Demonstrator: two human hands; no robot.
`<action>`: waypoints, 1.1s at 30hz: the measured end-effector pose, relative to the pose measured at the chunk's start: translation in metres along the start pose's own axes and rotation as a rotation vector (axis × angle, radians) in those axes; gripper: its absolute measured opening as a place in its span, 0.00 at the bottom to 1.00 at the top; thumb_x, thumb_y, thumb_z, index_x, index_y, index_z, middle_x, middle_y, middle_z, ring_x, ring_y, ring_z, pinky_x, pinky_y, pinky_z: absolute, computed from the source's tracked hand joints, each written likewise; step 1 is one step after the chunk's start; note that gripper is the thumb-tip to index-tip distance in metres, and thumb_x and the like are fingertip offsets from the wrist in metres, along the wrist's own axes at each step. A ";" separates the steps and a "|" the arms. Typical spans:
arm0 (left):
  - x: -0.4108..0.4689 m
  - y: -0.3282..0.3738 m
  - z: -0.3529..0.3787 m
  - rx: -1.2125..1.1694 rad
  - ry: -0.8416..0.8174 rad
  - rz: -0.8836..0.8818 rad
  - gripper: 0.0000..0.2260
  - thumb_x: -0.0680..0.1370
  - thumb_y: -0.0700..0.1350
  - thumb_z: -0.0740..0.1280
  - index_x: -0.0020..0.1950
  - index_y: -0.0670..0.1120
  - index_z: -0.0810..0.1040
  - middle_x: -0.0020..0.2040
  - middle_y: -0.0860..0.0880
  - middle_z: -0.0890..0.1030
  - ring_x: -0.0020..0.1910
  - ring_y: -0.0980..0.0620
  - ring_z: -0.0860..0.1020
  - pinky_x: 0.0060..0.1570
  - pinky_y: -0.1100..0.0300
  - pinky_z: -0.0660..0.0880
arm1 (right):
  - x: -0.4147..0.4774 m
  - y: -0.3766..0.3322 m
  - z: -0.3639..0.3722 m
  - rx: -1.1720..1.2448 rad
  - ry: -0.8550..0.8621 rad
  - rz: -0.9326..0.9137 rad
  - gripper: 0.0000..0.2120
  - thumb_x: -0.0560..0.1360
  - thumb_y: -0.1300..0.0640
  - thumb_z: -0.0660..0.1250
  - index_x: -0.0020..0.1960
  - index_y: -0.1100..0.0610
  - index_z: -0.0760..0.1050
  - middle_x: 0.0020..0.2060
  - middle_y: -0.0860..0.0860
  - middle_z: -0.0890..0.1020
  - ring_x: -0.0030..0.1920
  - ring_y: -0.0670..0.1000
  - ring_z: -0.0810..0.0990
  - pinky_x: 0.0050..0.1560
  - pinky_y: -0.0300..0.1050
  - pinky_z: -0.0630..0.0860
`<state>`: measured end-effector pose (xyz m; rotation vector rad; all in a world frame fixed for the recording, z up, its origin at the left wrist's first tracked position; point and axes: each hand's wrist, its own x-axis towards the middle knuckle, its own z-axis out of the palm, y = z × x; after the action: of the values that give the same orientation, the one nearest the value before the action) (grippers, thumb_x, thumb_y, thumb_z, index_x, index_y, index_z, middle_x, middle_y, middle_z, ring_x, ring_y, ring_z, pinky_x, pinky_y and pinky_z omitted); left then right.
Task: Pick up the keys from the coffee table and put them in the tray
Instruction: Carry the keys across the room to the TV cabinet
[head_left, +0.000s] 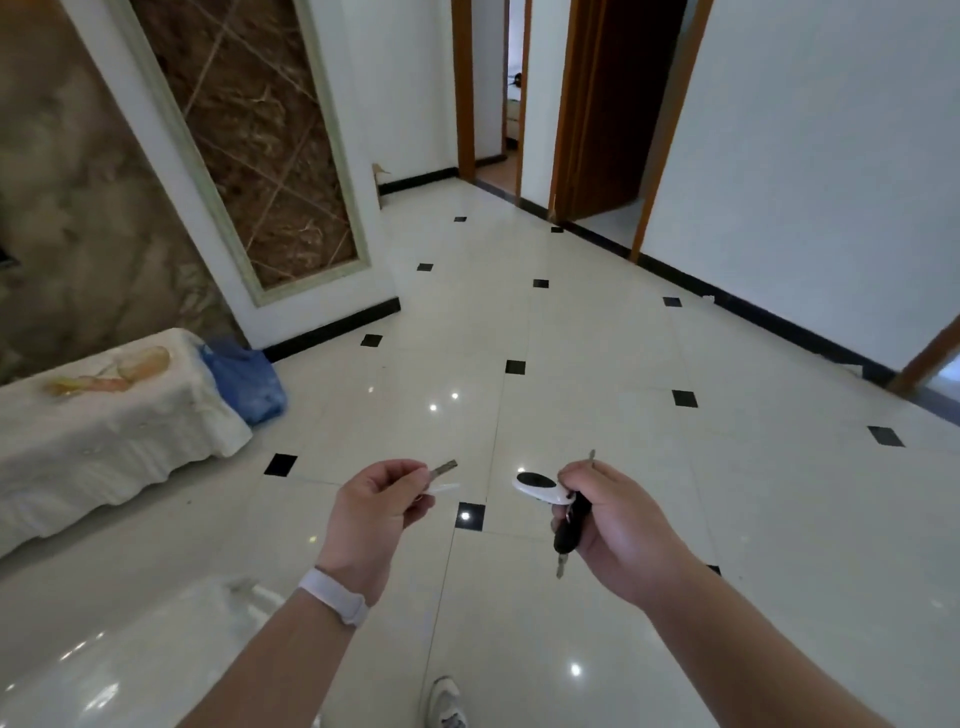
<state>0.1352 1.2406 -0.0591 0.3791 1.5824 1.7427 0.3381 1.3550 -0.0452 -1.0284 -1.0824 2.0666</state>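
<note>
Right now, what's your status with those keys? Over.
Left hand shut on a key. Right hand shut on key bunch. Tray not in view. Floor ahead open.

Single head-worn wide-angle view, facing forward and down, hands (498, 514) near, tiled floor (649, 364) beyond

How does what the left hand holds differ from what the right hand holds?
The left hand pinches a single key with a thin white tag; the right hand closes on a bunch with a white fob, a black fob and keys. The single key points forward; the bunch hangs below the grip. Both are carried above the tiled floor.
</note>
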 end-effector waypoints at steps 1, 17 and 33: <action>0.020 0.005 -0.003 -0.010 0.005 -0.004 0.04 0.73 0.36 0.70 0.40 0.43 0.83 0.35 0.46 0.83 0.33 0.52 0.80 0.38 0.61 0.78 | 0.019 -0.005 0.010 0.003 0.013 0.007 0.03 0.68 0.65 0.64 0.36 0.60 0.73 0.30 0.54 0.71 0.30 0.52 0.71 0.32 0.48 0.69; 0.249 0.105 -0.062 -0.048 0.158 0.038 0.02 0.74 0.37 0.68 0.45 0.42 0.81 0.37 0.46 0.82 0.33 0.52 0.80 0.44 0.55 0.78 | 0.252 -0.073 0.173 -0.029 -0.125 0.075 0.04 0.71 0.67 0.63 0.39 0.61 0.72 0.29 0.54 0.73 0.28 0.52 0.71 0.30 0.46 0.71; 0.466 0.160 -0.045 -0.035 0.509 0.059 0.02 0.74 0.37 0.69 0.42 0.43 0.81 0.36 0.46 0.81 0.31 0.54 0.79 0.43 0.55 0.77 | 0.541 -0.137 0.257 -0.104 -0.378 0.255 0.06 0.67 0.66 0.65 0.33 0.58 0.73 0.29 0.53 0.71 0.27 0.51 0.71 0.31 0.47 0.71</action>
<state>-0.2638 1.5327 -0.0355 -0.0461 1.8980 2.0166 -0.1455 1.7333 -0.0275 -0.8821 -1.3107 2.5050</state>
